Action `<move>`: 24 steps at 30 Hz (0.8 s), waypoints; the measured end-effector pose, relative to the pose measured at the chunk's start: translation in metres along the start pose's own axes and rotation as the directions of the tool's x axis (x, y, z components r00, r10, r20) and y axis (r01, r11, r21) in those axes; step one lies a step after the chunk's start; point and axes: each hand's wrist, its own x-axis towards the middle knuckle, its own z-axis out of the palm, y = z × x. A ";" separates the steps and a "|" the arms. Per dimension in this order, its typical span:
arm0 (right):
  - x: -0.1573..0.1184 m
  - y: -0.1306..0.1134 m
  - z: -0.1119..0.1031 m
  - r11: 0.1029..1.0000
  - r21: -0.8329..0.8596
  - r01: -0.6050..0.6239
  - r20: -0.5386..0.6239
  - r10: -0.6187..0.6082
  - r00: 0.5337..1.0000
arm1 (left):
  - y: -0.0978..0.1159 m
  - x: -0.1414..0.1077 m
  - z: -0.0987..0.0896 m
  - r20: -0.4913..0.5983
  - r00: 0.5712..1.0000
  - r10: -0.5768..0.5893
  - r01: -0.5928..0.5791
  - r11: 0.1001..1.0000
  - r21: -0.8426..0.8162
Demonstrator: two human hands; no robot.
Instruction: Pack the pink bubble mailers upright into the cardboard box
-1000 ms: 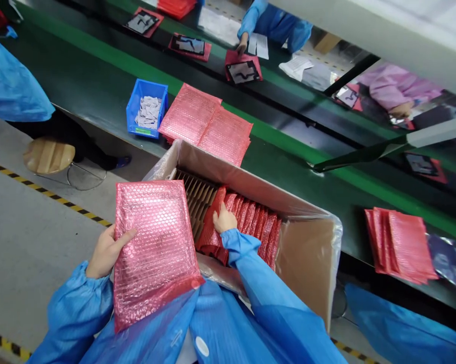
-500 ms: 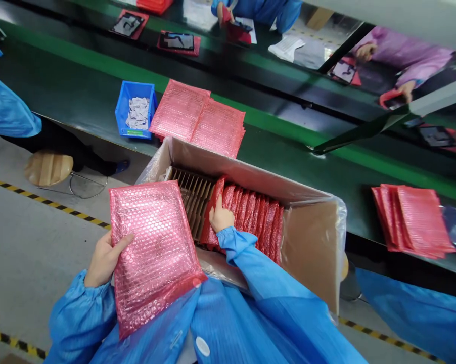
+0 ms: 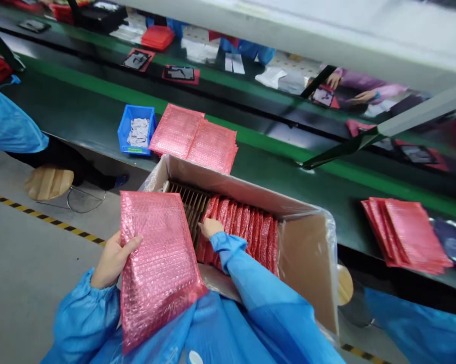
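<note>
My left hand (image 3: 112, 260) grips a pink bubble-wrap bag (image 3: 157, 263) by its left edge, thumb on top. The bag is tilted in front of my body and covers the near left corner of a cardboard box (image 3: 307, 253) lined with clear plastic. Inside the box my right hand (image 3: 212, 228) is closed, its fingertips at the boundary between the cardboard dividers (image 3: 188, 202) and a row of upright red bubble-wrap bags (image 3: 251, 227). What those fingers pinch, if anything, is hidden.
Beyond the box, a green bench (image 3: 266, 177) carries a blue bin (image 3: 136, 129) of small white packets and stacked pink bags (image 3: 193, 136). More bags (image 3: 406, 232) lie at right. A slanted post (image 3: 339, 149) rises from the bench. Co-workers sit opposite and to both sides; a stool (image 3: 49, 183) stands left.
My right hand has moved slightly left, from the first red bag to the divider edge, its pointing finger now curled in. The camera view has tilted upward. My left hand still holds the bag.
</note>
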 end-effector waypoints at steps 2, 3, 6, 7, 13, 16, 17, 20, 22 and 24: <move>-0.018 -0.002 -0.009 0.985 0.145 0.096 0.027 -0.101 0.994 | 0.007 0.008 0.015 0.059 0.998 0.026 -0.026 1.000 0.004; -0.031 -0.002 -0.011 0.946 0.280 0.164 0.023 -0.177 0.984 | 0.010 0.013 0.023 0.094 0.994 0.049 -0.050 0.999 0.004; -0.072 0.011 -0.014 0.563 0.777 0.282 -0.076 -0.362 0.929 | 0.012 0.025 0.045 0.185 0.967 0.174 -0.196 0.974 0.111; -0.084 0.020 -0.016 0.407 0.876 0.260 -0.112 -0.351 0.930 | 0.010 0.028 0.052 0.212 0.955 0.208 -0.254 0.943 0.217; -0.091 0.084 -0.046 0.691 0.684 0.235 -0.377 0.059 0.924 | -0.015 0.023 0.072 0.649 0.760 0.016 -0.607 0.375 0.701; -0.086 0.097 -0.047 0.883 0.434 0.179 -0.446 0.038 0.894 | -0.022 0.019 0.073 0.772 0.636 -0.015 -0.724 0.335 0.603; -0.088 0.098 -0.046 0.907 0.385 0.172 -0.444 0.019 0.896 | -0.023 0.019 0.072 0.788 0.615 0.002 -0.739 0.351 0.576; -0.093 0.091 -0.043 0.946 0.269 0.183 -0.464 -0.039 0.885 | -0.021 0.019 0.069 0.823 0.568 0.019 -0.754 0.411 0.512; -0.089 0.078 -0.041 0.962 0.201 0.182 -0.456 -0.072 0.887 | -0.019 0.020 0.068 0.836 0.548 0.005 -0.747 0.453 0.487; -0.074 0.059 -0.036 0.992 0.085 0.092 -0.376 -0.054 0.925 | -0.018 0.021 0.067 0.845 0.535 -0.008 -0.736 0.488 0.470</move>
